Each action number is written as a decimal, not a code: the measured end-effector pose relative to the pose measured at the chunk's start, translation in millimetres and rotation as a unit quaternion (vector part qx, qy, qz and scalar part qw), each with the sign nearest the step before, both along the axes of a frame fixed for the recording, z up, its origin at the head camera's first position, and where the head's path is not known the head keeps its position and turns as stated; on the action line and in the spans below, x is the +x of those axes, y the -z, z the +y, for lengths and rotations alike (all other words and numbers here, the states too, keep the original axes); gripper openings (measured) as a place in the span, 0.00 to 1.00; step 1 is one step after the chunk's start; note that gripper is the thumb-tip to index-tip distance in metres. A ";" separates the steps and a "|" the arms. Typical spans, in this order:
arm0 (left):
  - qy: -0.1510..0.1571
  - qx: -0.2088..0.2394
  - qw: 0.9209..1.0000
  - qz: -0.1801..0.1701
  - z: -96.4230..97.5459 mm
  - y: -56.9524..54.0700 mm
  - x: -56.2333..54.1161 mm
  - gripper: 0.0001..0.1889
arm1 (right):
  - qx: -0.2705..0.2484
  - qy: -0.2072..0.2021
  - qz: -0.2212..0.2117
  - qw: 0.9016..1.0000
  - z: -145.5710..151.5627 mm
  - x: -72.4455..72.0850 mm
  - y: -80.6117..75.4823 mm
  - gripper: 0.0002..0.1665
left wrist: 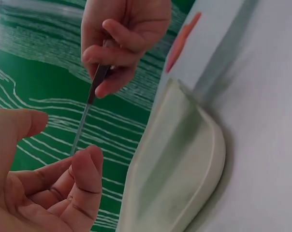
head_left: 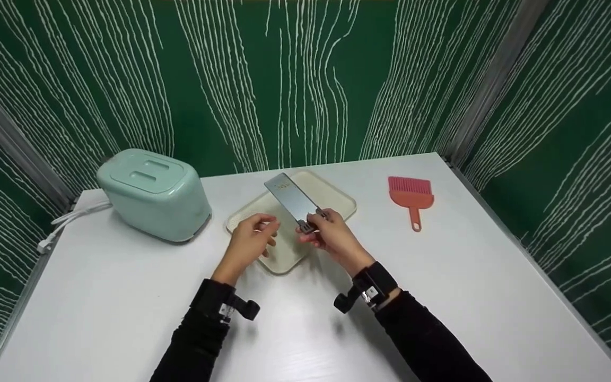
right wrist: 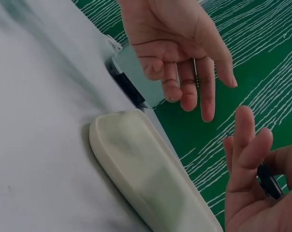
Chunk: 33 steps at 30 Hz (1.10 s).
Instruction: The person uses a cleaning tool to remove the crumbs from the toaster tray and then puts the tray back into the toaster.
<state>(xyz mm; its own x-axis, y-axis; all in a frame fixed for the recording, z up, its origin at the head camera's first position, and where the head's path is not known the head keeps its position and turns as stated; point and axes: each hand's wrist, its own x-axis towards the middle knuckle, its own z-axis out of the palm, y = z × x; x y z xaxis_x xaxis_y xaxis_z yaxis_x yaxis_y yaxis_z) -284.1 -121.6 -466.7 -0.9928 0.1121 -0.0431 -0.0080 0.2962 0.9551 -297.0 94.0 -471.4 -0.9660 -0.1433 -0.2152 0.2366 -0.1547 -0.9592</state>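
Observation:
My right hand (head_left: 337,237) pinches the dark grey end of a flat silver toaster crumb tray (head_left: 296,203), thumb on top and fingers beneath. Some small golden-brown bits (head_left: 283,185) lie near its far end. The crumb tray is held over a cream serving tray (head_left: 281,261) on the table. My left hand (head_left: 250,239) hovers above the serving tray's left side, its fingers loosely bent and holding nothing. Seen edge-on in the left wrist view, the crumb tray (left wrist: 81,126) looks thin, its far end passing behind the left fingertips (left wrist: 90,157).
At the left stands a mint-green toaster (head_left: 151,196), its white cord (head_left: 80,214) trailing off the table's left edge. A small orange dustpan (head_left: 411,200) with a pink-red brush (head_left: 410,184) lies at the right. Green walls with white lines enclose the white table (head_left: 125,297).

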 end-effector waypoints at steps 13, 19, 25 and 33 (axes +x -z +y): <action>0.009 0.114 0.993 -0.044 53.6 7.4 6.0 0.21 | 0.057 0.021 0.011 0.998 0.8 9.2 -1.9 0.09; 0.006 0.127 0.991 -0.034 70.5 11.1 10.1 0.19 | 0.075 0.035 0.024 0.996 -2.3 14.7 0.0 0.08; 0.001 0.132 0.990 -0.039 82.3 12.5 12.8 0.17 | 0.086 0.037 0.033 0.995 -5.1 19.8 3.8 0.11; 0.006 0.155 0.987 -0.041 88.0 14.2 14.6 0.16 | 0.142 0.050 0.060 0.987 -8.6 30.5 4.7 0.14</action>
